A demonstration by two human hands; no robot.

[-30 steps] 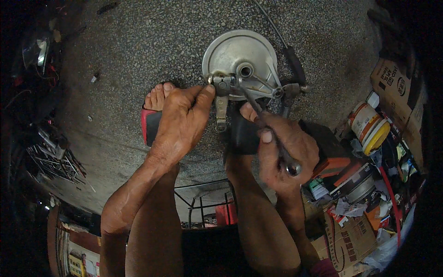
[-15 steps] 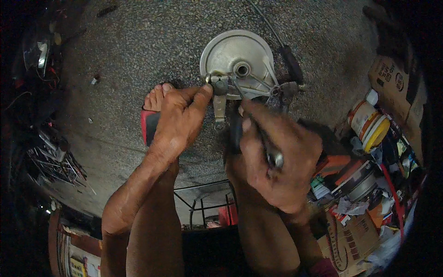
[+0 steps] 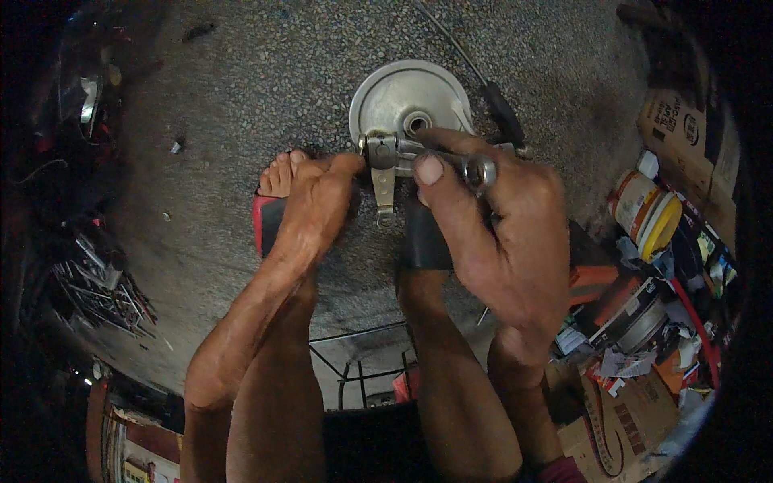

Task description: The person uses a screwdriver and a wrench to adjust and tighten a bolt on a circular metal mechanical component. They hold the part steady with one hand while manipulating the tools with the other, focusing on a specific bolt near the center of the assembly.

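A round silver drum brake plate [image 3: 383, 102] rests near my feet, with a hub hole at its middle. At its lower side sits a metal arm [image 3: 383, 190] with a clamp and bolt [image 3: 379, 150]. My left hand [image 3: 316, 201] is closed at the left of this clamp, fingertips gripping a small bolt part there. My right hand [image 3: 499, 233] is wrapped around a metal wrench [image 3: 480, 172], whose ring end sticks up between thumb and fingers; its other end points toward the clamp, partly hidden by my fingers.
A cable [image 3: 451, 42] with a black sleeve runs beside the plate. My sandalled feet flank it. At right are cardboard boxes [image 3: 672, 129], a yellow-rimmed tub [image 3: 642, 213] and piled scrap. A rack of tools [image 3: 101, 294] stands at left; a black wire frame [image 3: 362, 370] lies between my legs.
My right hand has moved up toward the plate and turned, bringing the wrench's ring end higher and closer to the clamp. My left hand stays on the clamp.
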